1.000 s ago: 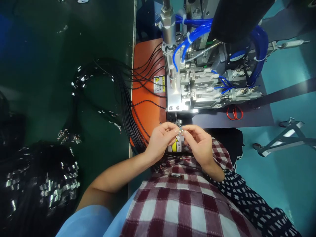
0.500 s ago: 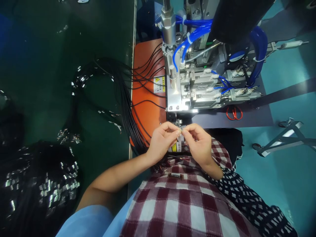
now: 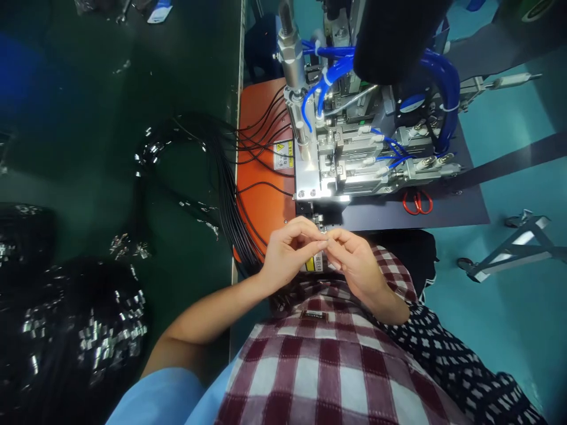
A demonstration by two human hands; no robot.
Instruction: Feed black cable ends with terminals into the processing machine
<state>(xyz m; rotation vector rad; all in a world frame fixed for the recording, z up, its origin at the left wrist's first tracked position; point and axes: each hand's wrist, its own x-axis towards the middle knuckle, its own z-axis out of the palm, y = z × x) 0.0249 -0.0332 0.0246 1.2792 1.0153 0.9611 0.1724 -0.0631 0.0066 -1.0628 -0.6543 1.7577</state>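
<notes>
My left hand point(image 3: 292, 254) and my right hand point(image 3: 353, 260) meet fingertip to fingertip just in front of the machine's near edge. Both are closed in a pinch, thumbs against forefingers. Whatever lies between the fingertips is too small and covered to name. Under the hands a label with yellow and white parts point(image 3: 315, 262) shows in part. A thick bundle of black cables point(image 3: 230, 206) runs down past my left wrist, several of its strands crossing the orange plate point(image 3: 266, 218) toward the machine.
A metal machine point(image 3: 354, 171) with blue air hoses point(image 3: 449, 88) stands ahead. Red-handled scissors point(image 3: 417, 202) lie on its dark base plate point(image 3: 465, 209). Piles of black cables with shiny ends point(image 3: 101, 336) lie on the green surface point(image 3: 190, 53) at left. A wheeled metal leg point(image 3: 509, 248) stands at right.
My right hand has turned a little, its fingers curling further in against the left fingertips. Both hands stay pinched together. The whole view has shifted slightly.
</notes>
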